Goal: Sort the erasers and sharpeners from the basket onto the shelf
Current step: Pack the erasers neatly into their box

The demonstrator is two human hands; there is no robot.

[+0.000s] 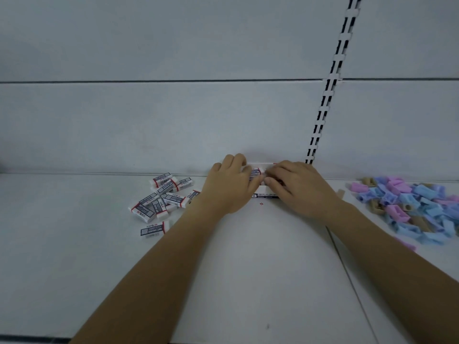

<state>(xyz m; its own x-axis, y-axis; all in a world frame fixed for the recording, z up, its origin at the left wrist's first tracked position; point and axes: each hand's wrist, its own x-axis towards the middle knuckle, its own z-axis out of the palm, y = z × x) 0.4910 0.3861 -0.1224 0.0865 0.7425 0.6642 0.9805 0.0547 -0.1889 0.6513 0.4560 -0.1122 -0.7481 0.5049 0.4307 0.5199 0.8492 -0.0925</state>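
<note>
Where the two hands met, hard against the back edge of the shelf [74, 244] and near its middle, sat the item in hand: a small block of sleeved erasers [256, 173], mostly covered.

Orientation: long axes parallel to the back edge, printed sleeves up, as far as showed. A black-banded eraser [264, 195] lay just in front, aligned the same way.

Left hand [229, 187]: fingers curled over the block's left end, gripping it.

Right hand [298, 184]: fingertips and thumb pinching its right end.

Toward the left edge: a loose heap of erasers [161, 199], unsorted, axes pointing every way, some overlapping.

Toward the right edge, past a seam in the shelf: a heap of pastel sharpeners [409, 207], jumbled.

Basket: not in view.

Progress, by judgement: the stock was out on the shelf and split by kind. Squaring up had barely begun, with nearly all erasers and every sharpener left to arrange.
</note>
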